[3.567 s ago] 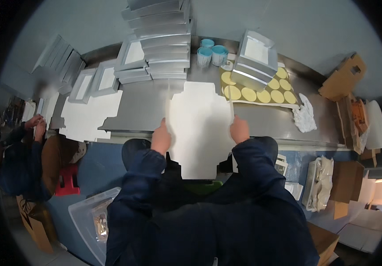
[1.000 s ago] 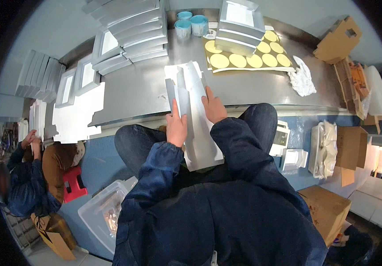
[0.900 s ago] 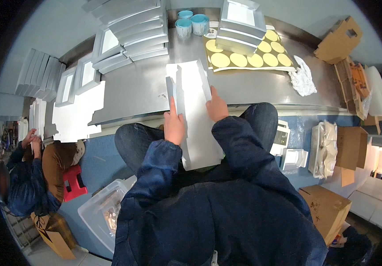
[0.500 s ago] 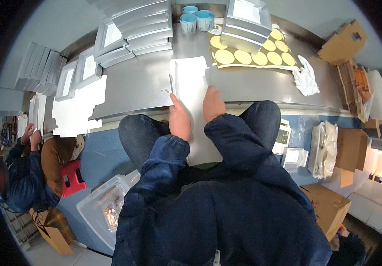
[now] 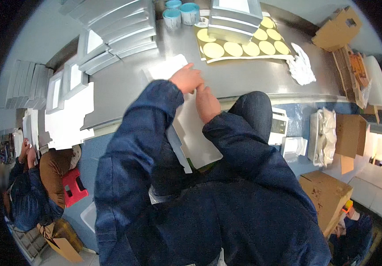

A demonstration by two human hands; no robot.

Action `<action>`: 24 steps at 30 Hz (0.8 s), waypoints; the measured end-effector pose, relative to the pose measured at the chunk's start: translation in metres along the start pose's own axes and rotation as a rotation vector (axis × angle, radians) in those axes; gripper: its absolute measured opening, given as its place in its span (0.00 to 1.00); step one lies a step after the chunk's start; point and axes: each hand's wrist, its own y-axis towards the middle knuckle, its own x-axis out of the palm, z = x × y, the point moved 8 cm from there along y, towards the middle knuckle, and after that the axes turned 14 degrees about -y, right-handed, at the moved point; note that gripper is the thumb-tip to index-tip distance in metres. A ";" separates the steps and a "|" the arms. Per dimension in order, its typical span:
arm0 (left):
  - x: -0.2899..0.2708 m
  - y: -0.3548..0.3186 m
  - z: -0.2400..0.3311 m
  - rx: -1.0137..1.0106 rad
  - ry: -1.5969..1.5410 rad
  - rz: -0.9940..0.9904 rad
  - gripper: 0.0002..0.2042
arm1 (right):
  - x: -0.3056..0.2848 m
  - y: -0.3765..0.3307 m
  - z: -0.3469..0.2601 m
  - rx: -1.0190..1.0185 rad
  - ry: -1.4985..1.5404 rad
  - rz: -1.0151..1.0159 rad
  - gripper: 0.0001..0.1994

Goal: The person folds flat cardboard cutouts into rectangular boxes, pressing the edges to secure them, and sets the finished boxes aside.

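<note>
A flat white cardboard box blank (image 5: 195, 137) lies partly folded over the front edge of the grey metal table (image 5: 124, 86) and reaches down to my lap. My left hand (image 5: 186, 78) presses on its upper part, fingers bent on the card. My right hand (image 5: 207, 103) lies just below and to the right, flat on the same card. Both dark blue sleeves cover much of the blank.
Stacks of folded white boxes (image 5: 120, 31) and open box trays (image 5: 73, 80) stand at the back left. A sheet of round yellow stickers (image 5: 244, 44), two blue cups (image 5: 182, 11) and a crumpled white cloth (image 5: 301, 66) lie at the back right. Brown cartons (image 5: 326, 195) sit right; another person (image 5: 35, 186) is lower left.
The blank went from spread wide to folded narrow. My left hand has moved up and right onto its top, close to my right hand; my view has shifted nearer the table.
</note>
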 end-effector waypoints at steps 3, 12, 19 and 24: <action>0.011 0.012 -0.024 0.057 -0.122 -0.052 0.11 | 0.005 0.001 0.006 -0.078 0.012 -0.086 0.18; 0.003 -0.016 -0.017 0.083 -0.097 0.133 0.11 | 0.012 -0.032 0.047 -0.085 0.611 -0.583 0.26; 0.000 -0.024 -0.002 0.006 -0.375 -0.079 0.22 | 0.007 -0.035 0.046 -0.099 0.604 -0.426 0.25; 0.009 -0.021 -0.008 0.036 -0.485 -0.196 0.21 | 0.007 -0.038 0.042 -0.138 0.526 -0.296 0.21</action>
